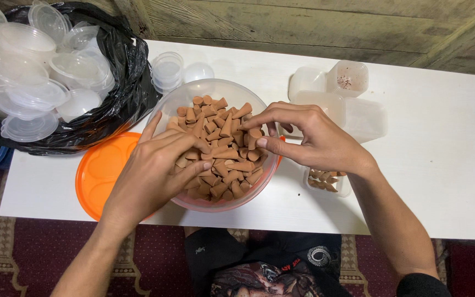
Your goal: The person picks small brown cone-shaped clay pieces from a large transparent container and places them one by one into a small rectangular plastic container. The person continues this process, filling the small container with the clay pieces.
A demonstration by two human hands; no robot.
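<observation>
Both the left hand and the right hand pick brown cones inside a clear bowl on the white table.

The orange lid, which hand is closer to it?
Left. The left hand reaches into the bowl right beside the orange lid; the right hand is over the bowl's far side.

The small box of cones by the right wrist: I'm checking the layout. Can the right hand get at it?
Probably yes: the small box sits open-topped just under the right hand, nothing covering it.
</observation>
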